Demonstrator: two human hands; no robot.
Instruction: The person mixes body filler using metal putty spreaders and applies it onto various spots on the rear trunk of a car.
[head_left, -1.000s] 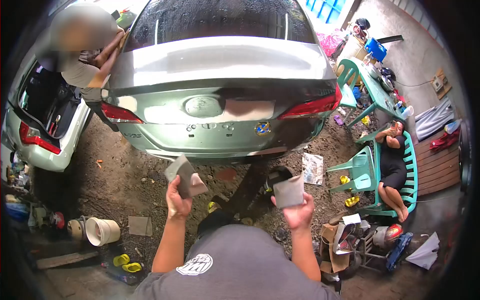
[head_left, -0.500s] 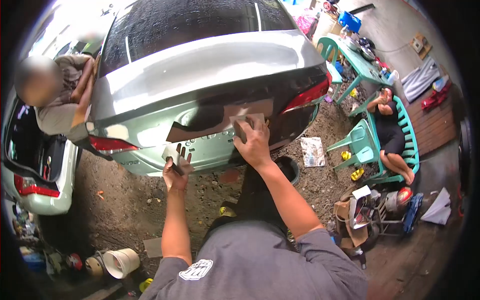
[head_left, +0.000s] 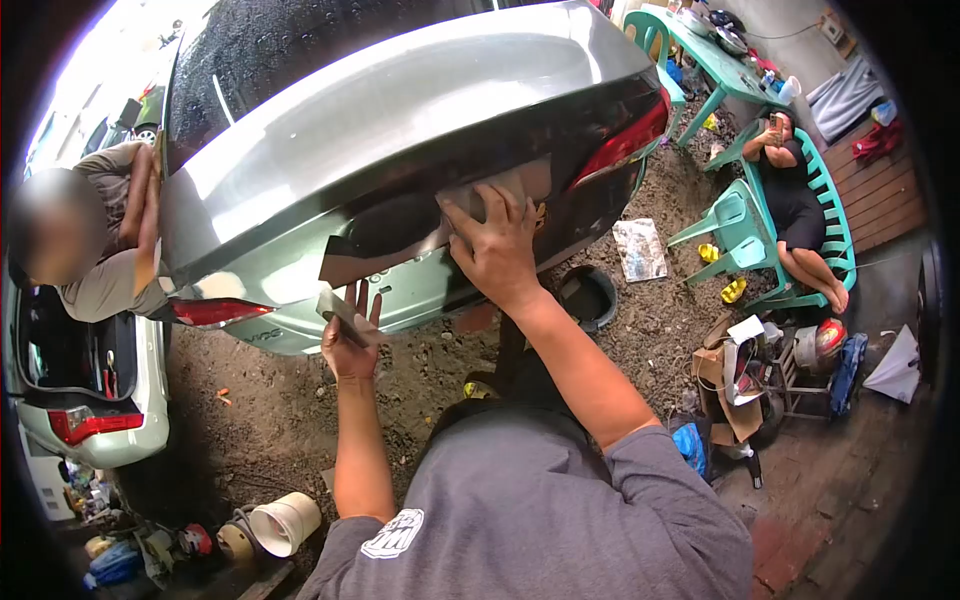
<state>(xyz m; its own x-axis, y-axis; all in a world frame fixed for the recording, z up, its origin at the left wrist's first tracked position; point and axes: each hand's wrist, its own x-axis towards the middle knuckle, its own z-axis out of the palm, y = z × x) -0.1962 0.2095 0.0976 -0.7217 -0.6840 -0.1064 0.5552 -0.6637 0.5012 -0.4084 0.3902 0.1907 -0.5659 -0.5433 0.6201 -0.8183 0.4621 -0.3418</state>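
My right hand (head_left: 500,250) lies against the rear panel of a silver car (head_left: 350,115), fingers over a flat grey piece (head_left: 460,192) pressed to a dull brownish patch (head_left: 540,178). Lower and to the left, my left hand (head_left: 350,350) is palm up below the trunk edge. Its thumb clamps another thin, flat grey piece (head_left: 338,308), while other fingers stretch upward. What exactly the two pieces are cannot be made out. Red tail lights (head_left: 622,138) flank the panel, and the pale lower part holds several small holes.
A person (head_left: 120,230) leans on the car's left side, beside another car (head_left: 110,430). At right, someone (head_left: 795,205) reclines on a green bench (head_left: 835,225) near a green chair (head_left: 730,215). A dark bucket (head_left: 590,298) stands below the bumper; a white bucket (head_left: 285,524) lies lower left.
My view has turned and shifted a little. The right hand now lies flatter over its grey piece on the panel. My left hand still holds its piece in nearly the same place.
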